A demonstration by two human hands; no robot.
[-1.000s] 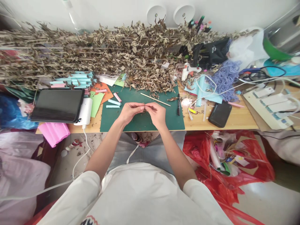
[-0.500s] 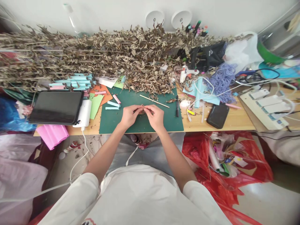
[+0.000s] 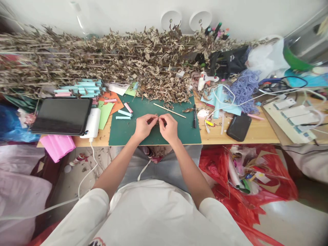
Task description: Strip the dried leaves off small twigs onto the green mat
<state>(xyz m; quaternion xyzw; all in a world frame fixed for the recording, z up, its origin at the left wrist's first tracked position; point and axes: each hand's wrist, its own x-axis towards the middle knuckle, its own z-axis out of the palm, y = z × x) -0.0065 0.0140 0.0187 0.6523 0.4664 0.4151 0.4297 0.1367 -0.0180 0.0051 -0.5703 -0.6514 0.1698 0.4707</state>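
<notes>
My left hand [image 3: 144,128] and my right hand [image 3: 168,128] are close together over the green cutting mat [image 3: 123,131]. Thumbs and forefingers of both are pinched, their tips almost meeting on a small brown crumpled bit of dried leaf [image 3: 158,118], mostly hidden by the fingers. Just beyond the hands a thin wooden stick [image 3: 169,110] lies slantwise on the mat. Short blue paper tubes [image 3: 123,118] and a pink one [image 3: 128,108] rest left of my left hand. A black pen [image 3: 194,116] lies by the mat's right edge.
A deep heap of dried leafy stems [image 3: 143,65] spans the back of the table. At left are a tablet [image 3: 61,116] and a white power bank [image 3: 92,123]. A glue gun [image 3: 206,80], blue yarn [image 3: 244,90], a black phone-like device [image 3: 239,127] and a power strip [image 3: 289,118] occupy the right.
My hands have drawn slightly apart at the fingertips, and less of the brown leaf shows beneath them. The whole view has shifted a little; the table things lie as before.
</notes>
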